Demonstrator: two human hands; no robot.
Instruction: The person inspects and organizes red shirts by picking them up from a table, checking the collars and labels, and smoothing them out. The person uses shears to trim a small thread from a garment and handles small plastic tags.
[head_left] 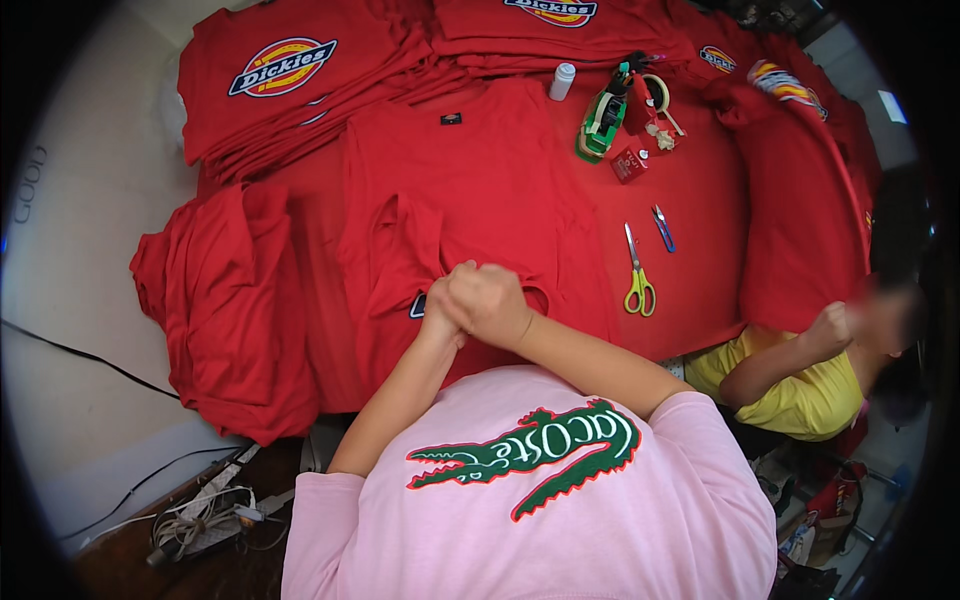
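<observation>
While both hands meet over the near part of the red shirt [480, 190], the right hand [492, 303] is curled against the left hand [441, 308], fingers bent. Cannot tell whether cloth is pinched between them; palms hidden. Shirt lies on the red tabletop [690, 290], neck end away from the person, a loose bunch gathered just left of the hands.

Risks, as judged: with any cloth caught in the fingers, a hard tug could drag the flatter far part into creases. Yellow-handled scissors [637, 285] and small blue snips [665, 232] lie to the right, the scissors near the shirt; fabric sliding that way could snag on them, or a sweeping right forearm [600, 360] could knock them. Crumpled red pile [225, 310] to the left is the same colour, so loose edges could get mixed up.
</observation>
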